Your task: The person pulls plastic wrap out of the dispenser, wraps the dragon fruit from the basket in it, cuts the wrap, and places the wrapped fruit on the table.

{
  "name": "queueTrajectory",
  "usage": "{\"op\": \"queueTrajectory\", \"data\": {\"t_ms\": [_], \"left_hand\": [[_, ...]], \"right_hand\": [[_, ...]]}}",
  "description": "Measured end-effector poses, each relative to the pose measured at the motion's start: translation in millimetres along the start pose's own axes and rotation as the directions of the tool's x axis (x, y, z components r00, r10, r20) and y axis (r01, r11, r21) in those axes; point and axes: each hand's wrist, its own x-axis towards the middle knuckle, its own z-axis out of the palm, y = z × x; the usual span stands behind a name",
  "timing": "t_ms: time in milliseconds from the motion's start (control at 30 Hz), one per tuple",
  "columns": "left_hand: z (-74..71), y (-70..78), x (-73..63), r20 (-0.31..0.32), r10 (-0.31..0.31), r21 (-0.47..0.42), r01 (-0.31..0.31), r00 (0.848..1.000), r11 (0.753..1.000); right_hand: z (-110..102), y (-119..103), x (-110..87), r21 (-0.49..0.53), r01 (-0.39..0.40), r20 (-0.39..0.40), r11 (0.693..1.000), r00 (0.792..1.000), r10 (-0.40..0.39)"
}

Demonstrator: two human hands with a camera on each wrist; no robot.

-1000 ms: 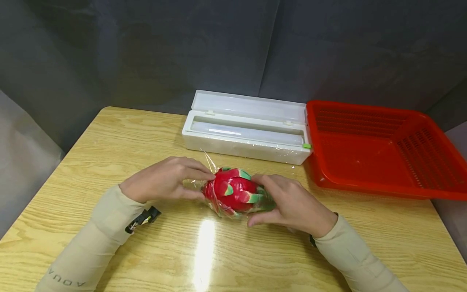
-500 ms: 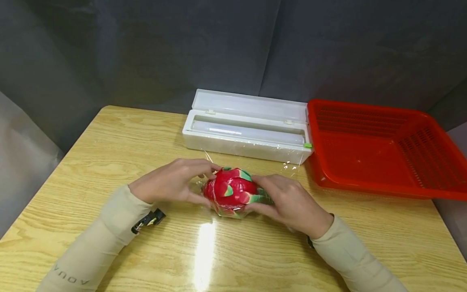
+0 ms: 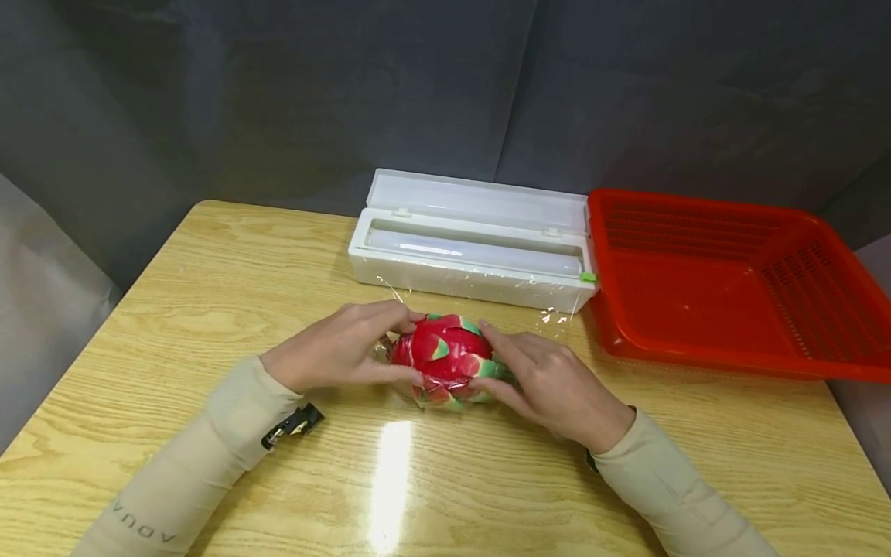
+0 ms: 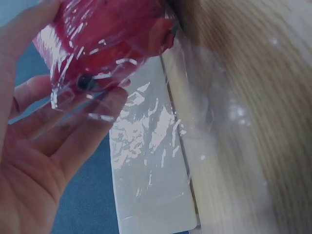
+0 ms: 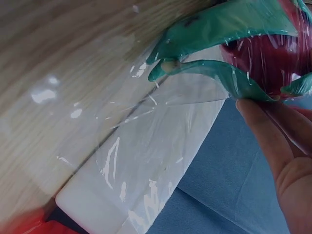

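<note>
A red dragon fruit with green-tipped scales lies between my hands, with clear cling film wrapped over it. At its left end my left hand holds it, thumb at the near side and fingers at the far side. My right hand grips the green-scaled right end through the film. In the right wrist view, loose film spreads out past the long green scales. The underside of the fruit is hidden in the head view.
Behind the fruit stands a white cling film box, lid up, with a roll inside and a green slider at its right end. A red plastic basket sits right of it. The wooden table ends at a dark cloth backdrop.
My left hand has moved right, further round the fruit's left end. My right thumb has closed in on the near side. The fruit has turned slightly.
</note>
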Motion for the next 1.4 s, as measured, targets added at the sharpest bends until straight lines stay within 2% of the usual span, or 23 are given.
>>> {"op": "queueTrajectory", "data": {"t_ms": [267,500,1400], "left_hand": [[3.9,1.4,1.0,-0.043,0.028,0.06,-0.025,0.999,0.998],[6.2,1.2,1.0,-0.054,0.018,0.051,-0.015,0.998,0.999],[6.3,5.6,3.8,-0.025,-0.066,0.007,0.066,0.998,0.998]], "right_hand": [[-0.1,2.5,-0.5,0.006,-0.004,0.011,1.0,1.0,0.004],[-0.9,4.2,-0.3,0.022,-0.014,0.027,1.0,1.0,0.013],[-2.4,7.4,1.1,0.06,-0.067,0.042,0.996,0.997,0.064]]}}
